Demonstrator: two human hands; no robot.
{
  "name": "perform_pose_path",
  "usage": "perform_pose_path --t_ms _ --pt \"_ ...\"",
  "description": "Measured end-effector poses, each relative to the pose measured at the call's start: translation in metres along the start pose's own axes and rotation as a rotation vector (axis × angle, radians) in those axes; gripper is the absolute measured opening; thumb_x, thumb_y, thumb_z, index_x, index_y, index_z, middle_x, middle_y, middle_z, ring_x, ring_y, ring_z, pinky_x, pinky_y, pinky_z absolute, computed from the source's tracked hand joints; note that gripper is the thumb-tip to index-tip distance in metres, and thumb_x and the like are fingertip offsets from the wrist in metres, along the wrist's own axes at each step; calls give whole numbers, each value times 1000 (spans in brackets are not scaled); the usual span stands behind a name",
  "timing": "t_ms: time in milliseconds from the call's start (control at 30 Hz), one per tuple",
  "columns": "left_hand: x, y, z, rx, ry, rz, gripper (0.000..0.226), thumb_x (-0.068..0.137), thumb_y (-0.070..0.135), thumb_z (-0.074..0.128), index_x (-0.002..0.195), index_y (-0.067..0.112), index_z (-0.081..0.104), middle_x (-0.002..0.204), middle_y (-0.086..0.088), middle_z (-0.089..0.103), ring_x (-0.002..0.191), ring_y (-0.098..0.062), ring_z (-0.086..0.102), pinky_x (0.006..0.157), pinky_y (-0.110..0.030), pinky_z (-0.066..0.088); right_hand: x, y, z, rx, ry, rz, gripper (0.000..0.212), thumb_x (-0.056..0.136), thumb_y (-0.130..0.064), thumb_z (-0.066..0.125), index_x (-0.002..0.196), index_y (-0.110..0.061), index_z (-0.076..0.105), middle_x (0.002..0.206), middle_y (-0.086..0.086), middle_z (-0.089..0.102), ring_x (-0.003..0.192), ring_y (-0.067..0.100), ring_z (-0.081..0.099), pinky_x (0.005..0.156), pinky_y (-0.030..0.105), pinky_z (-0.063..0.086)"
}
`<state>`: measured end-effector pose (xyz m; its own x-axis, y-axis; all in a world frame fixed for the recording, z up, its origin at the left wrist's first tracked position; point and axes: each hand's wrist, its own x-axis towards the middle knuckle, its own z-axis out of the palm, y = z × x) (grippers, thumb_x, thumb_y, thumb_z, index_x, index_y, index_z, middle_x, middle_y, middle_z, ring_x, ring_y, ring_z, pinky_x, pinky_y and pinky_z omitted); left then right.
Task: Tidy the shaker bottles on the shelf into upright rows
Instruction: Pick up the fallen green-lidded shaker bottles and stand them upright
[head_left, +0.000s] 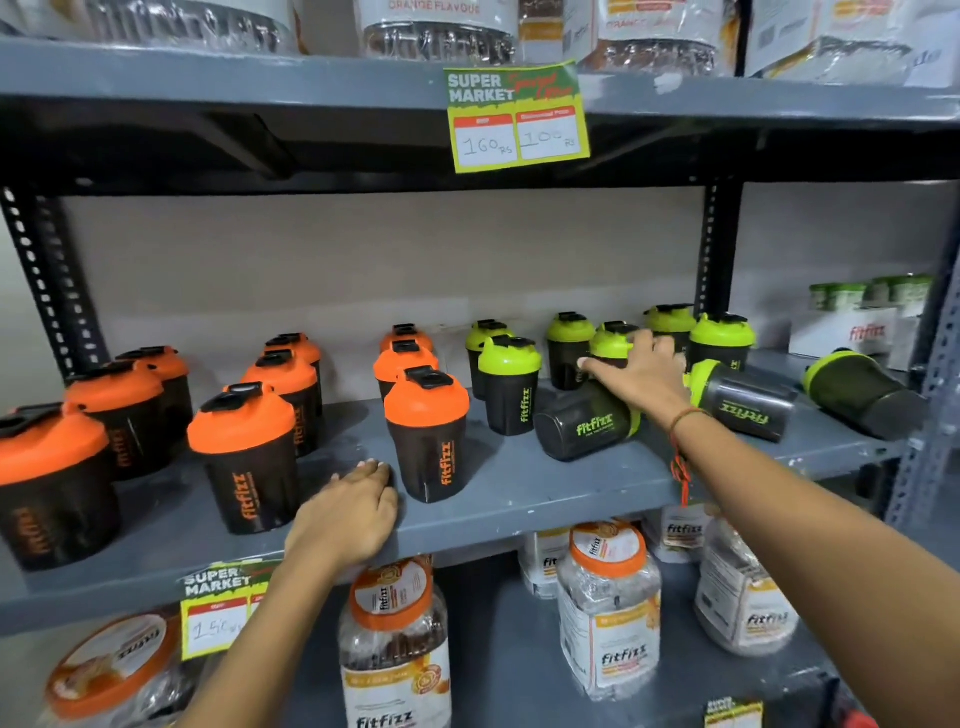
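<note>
Black shakers with orange lids (428, 431) stand upright in rows on the left half of the grey shelf (519, 499). Green-lidded shakers (509, 384) stand upright further right. Three green-lidded ones lie on their sides: one in front (584, 423), one behind my wrist (743, 397), one at the far right (862, 389). My right hand (641, 374) reaches over the front fallen shaker, fingers spread, touching an upright green shaker (610, 345); I see no grip. My left hand (350, 512) rests flat on the shelf's front edge, beside an orange shaker.
A price card (517, 117) hangs from the shelf above. Clear jars with orange labels (608, 608) stand on the lower shelf. A white box (844, 332) with small green-lidded tubs sits at the back right. Perforated uprights (47, 280) frame the shelf.
</note>
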<state>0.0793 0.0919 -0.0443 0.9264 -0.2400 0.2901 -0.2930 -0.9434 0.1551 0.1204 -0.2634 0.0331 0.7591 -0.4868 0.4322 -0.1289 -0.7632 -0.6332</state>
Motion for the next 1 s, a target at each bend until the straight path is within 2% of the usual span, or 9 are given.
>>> perform_pose_path --t_ms 133,233,300,367,467,567,700,833,1000 --pt "-1 0 0 -8 -9 -14 52 97 32 23 145 15 36 155 -6 31 142 -19 28 117 -39 21 -11 8 10 25 -142 114 103 64 -84 61 138 -14 45 145 18 40 136 41 38 109 49 36" --pt "-2 1 -1 -14 -14 -30 51 96 33 23 143 17 39 154 -5 33 140 -21 33 116 -39 23 -15 6 17 176 -250 175 108 54 -82 68 136 -14 47 140 14 48 129 39 48 100 49 50" --pt "-3 2 -3 -22 -12 -40 50 96 33 23 140 19 42 153 -4 35 138 -22 36 114 -40 25 -19 2 21 422 -288 254 91 50 -69 77 120 -18 51 130 6 51 115 31 56 71 46 62" --pt "-4 3 -5 -28 -18 -47 49 95 34 23 137 20 45 152 -4 37 136 -23 38 113 -40 28 -22 -3 23 588 -295 311 62 54 -53 82 99 -21 53 122 4 55 102 25 60 52 41 60" --pt "-5 5 -8 -41 -21 -58 48 95 34 23 135 21 47 152 -3 38 134 -25 41 110 -40 29 -25 -8 22 623 -223 315 36 56 -46 80 70 -25 54 108 4 63 94 26 63 50 46 60" --pt "-7 5 -9 -41 -4 -72 47 95 35 24 134 24 48 150 -2 41 131 -27 44 105 -40 34 -31 -14 15 625 -160 304 29 55 -45 78 67 -25 62 101 1 68 93 26 66 50 48 61" --pt "-8 7 -10 -45 12 -81 46 94 37 25 131 26 50 146 0 46 126 -26 48 97 -41 40 -40 -28 -2 410 -35 50 26 64 -46 77 82 -32 66 92 -7 65 93 24 64 60 37 59" --pt "-9 7 -10 -50 16 -78 42 94 37 26 126 26 52 142 -1 50 121 -27 51 92 -41 42 -52 -46 -15 -9 39 -444 40 74 -46 71 113 -35 67 117 2 62 115 27 57 87 37 47" --pt "-11 8 -12 -51 11 -82 43 95 36 25 127 26 52 145 -1 47 123 -29 50 94 -43 42 -83 -56 -11 -160 79 -721 50 76 -54 60 123 -37 58 120 -9 54 116 19 49 66 33 44"
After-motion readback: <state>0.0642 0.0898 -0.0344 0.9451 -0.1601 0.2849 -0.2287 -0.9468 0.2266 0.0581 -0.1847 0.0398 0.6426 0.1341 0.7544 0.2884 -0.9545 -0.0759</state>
